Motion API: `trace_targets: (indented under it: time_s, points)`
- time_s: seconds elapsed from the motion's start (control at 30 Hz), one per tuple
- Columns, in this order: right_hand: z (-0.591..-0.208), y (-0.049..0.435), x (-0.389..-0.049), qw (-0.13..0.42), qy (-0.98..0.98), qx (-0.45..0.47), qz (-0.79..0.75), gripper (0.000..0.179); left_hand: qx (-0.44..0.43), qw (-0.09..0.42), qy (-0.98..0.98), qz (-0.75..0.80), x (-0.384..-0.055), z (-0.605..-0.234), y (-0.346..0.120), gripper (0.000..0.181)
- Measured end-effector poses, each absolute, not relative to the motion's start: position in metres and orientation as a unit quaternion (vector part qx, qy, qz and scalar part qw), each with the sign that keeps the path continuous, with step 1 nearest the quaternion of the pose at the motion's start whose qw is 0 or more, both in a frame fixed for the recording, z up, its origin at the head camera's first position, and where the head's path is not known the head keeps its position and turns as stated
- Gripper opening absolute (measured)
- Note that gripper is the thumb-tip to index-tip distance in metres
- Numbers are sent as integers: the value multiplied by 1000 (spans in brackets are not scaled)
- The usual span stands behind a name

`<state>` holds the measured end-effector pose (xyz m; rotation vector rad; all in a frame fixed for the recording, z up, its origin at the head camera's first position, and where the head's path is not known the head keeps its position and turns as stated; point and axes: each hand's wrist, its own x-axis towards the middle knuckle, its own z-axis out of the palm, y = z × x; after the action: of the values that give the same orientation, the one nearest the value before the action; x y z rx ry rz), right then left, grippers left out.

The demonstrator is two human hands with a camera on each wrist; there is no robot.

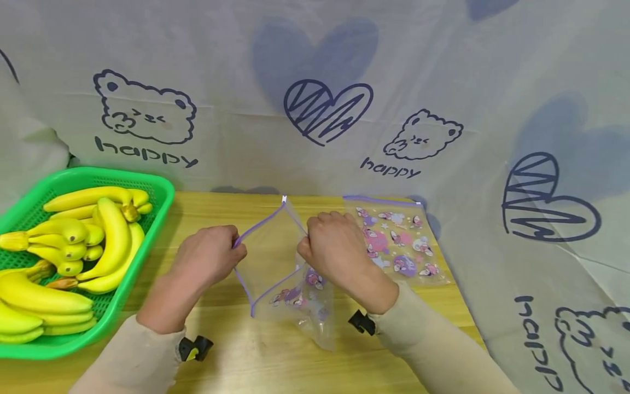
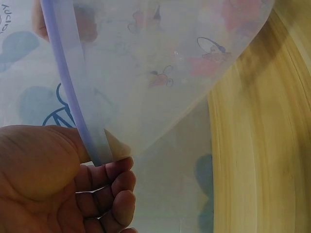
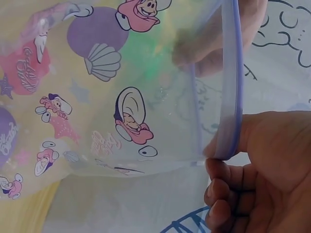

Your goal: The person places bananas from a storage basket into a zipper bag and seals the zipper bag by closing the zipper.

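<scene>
The left hand [image 1: 209, 257] and the right hand [image 1: 334, 246] each pinch one side of a see-through zip bag [image 1: 307, 298] between them — its mouth looks all pulled open, but nothing seems to be inside yet, and the other zip bag [image 1: 398, 241] lies flat on the wooden table [image 1: 236, 355], untouched. Counting from the left, there's one green basket [image 1: 164, 200] with what look like four bunches of bananas [image 1: 114, 235], then two hands — and two zip bags.
</scene>
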<state>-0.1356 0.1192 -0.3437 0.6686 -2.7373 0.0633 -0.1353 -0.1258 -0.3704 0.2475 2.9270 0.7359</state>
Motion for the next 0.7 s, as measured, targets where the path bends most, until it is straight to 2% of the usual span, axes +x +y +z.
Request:
trace_targets:
  time_s: [0.33, 0.7]
  points:
    - [-347, 124, -137, 152, -961, 221, 66, 22, 95, 29, 968, 229, -137, -373, -122, 17]
    - [-352, 119, -140, 139, -964, 209, 91, 18, 91, 26, 967, 235, -134, -372, -129, 17]
